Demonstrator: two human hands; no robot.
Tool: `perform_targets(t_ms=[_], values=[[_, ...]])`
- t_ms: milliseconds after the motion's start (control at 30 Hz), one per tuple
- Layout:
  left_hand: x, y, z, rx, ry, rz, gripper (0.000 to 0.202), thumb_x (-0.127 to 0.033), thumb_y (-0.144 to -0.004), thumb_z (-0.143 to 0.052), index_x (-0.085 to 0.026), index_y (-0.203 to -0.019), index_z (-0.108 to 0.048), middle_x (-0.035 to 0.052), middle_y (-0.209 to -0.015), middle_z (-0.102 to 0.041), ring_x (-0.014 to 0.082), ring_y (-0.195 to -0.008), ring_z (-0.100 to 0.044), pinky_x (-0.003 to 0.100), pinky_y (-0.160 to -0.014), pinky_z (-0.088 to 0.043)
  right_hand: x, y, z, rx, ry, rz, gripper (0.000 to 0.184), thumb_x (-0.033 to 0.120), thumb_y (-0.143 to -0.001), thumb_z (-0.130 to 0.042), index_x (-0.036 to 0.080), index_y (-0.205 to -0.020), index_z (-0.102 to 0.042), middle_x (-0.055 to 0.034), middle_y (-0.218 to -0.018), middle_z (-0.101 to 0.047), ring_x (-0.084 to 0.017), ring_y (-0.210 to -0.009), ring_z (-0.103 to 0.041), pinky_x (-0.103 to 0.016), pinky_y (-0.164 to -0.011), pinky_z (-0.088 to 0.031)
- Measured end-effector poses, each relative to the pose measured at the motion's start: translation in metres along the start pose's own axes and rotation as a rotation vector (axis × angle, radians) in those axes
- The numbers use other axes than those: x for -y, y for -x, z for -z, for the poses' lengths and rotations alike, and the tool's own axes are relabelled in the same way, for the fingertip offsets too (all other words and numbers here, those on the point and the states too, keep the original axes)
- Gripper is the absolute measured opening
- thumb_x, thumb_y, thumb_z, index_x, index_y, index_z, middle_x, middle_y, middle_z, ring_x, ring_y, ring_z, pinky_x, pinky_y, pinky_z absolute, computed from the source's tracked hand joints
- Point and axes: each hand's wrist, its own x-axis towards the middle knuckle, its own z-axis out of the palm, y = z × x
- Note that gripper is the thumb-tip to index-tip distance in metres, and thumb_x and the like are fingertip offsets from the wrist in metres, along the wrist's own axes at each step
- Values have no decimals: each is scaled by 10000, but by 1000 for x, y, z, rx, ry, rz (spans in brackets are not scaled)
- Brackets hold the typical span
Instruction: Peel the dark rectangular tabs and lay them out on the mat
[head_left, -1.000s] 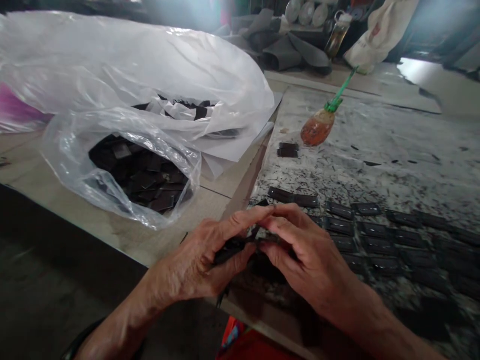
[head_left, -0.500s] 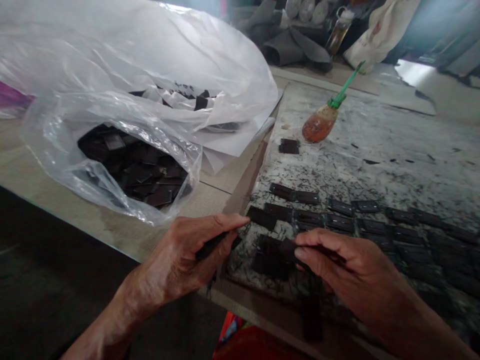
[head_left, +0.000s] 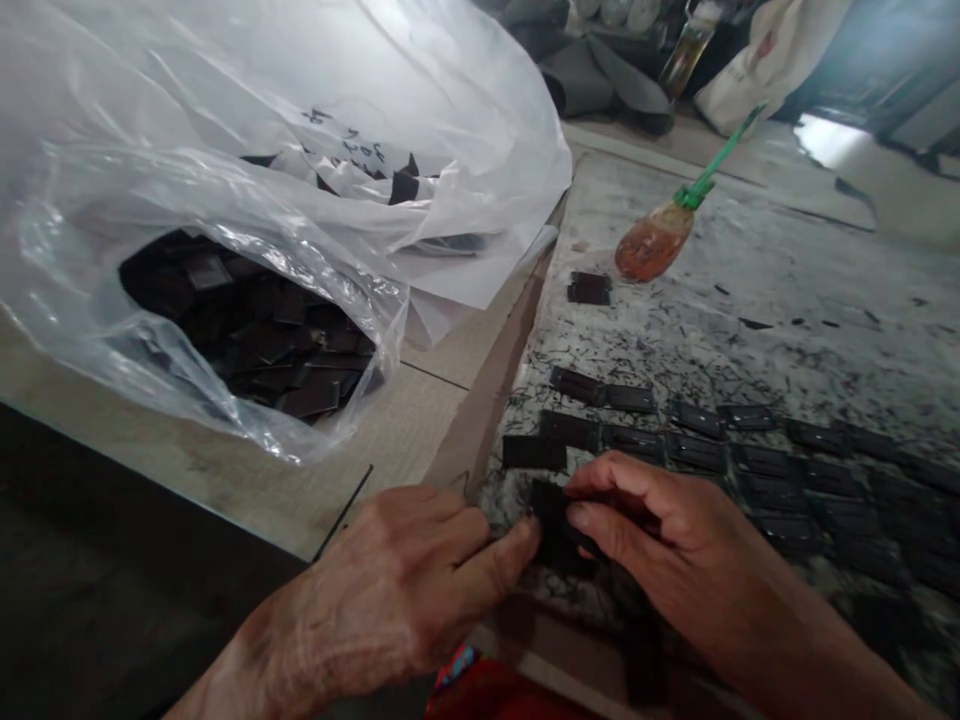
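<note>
Between the thumb and fingers of my right hand is a small black rectangular piece, above other dark pieces at the board's near left corner. My left hand is palm down with its fingers curled; one fingertip touches the edge of that piece, and whatever lies under the palm is hidden. Just beyond my hands, a flat black rectangle rests on the board. Rows of shiny dark rectangular pieces spread away to the right.
An open clear plastic bag full of dark pieces stands at left, before a larger white bag. A rounded brown tool with a green stem lies on the scrap-strewn board. One thin black strip is at the table's edge.
My left hand has turned palm down and moved toward the piece at my right hand. The black rectangle at its fingertip now lies straighter on the board. A thin strip has appeared left of it.
</note>
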Motion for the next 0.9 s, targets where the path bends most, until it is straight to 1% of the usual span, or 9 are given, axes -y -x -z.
perform_targets(t_ms=[100,267,400,500,633,767,833,900], values=[[2,1,0,23,10,0,372,-86,-881,-396,-104,-1249,-450,-16,-662,-578,163,-532,-521,292,-457,-343,1,-3,-2,10,30,-21,122,236,-857,-501,269,-843,-617,71,-728,-675,-106,-666,-607,-190,-580,-417],[5,0,3,15,20,-13,342,-79,-896,-364,-104,-1225,-456,-20,-668,-595,156,-529,-530,279,-451,-382,5,-6,-5,-1,60,-32,141,191,-853,-495,275,-847,-609,86,-743,-689,-96,-673,-619,-193,-586,-410],[6,0,2,-6,43,-35,357,-67,-891,-356,-96,-1236,-443,-21,-671,-604,158,-522,-534,284,-440,-389,6,-6,-6,13,86,-30,130,206,-865,-495,275,-854,-605,89,-756,-685,-98,-689,-625,-208,-600,-402],[7,0,1,-3,41,-18,348,-86,-885,-360,-95,-1220,-455,-16,-669,-608,161,-529,-551,282,-444,-411,5,-7,-6,11,101,-26,133,188,-859,-500,268,-870,-605,85,-768,-690,-103,-699,-629,-217,-609,-398],[7,-3,3,18,20,-3,366,-80,-862,-366,-90,-1221,-438,-23,-655,-604,166,-515,-553,281,-424,-422,6,-8,-7,3,128,-17,140,173,-864,-487,256,-845,-598,84,-756,-687,-104,-682,-626,-221,-596,-390],[7,-6,1,31,35,8,373,-88,-861,-381,-82,-1230,-433,-5,-685,-618,180,-532,-569,297,-433,-439,9,-8,-7,-3,128,-32,110,210,-871,-505,267,-860,-599,86,-766,-680,-101,-691,-620,-216,-598,-393],[7,-6,0,36,38,8,383,-93,-865,-384,-74,-1245,-427,3,-690,-615,182,-533,-567,298,-429,-427,11,-6,-2,-11,95,-65,91,261,-882,-509,277,-881,-599,83,-747,-670,-101,-684,-613,-210,-595,-401],[8,-5,-2,29,27,6,382,-90,-872,-380,-69,-1251,-425,2,-680,-605,176,-521,-557,289,-419,-401,10,-2,5,-38,68,-63,121,314,-903,-484,279,-874,-596,77,-689,-642,-100,-650,-595,-203,-585,-407]])
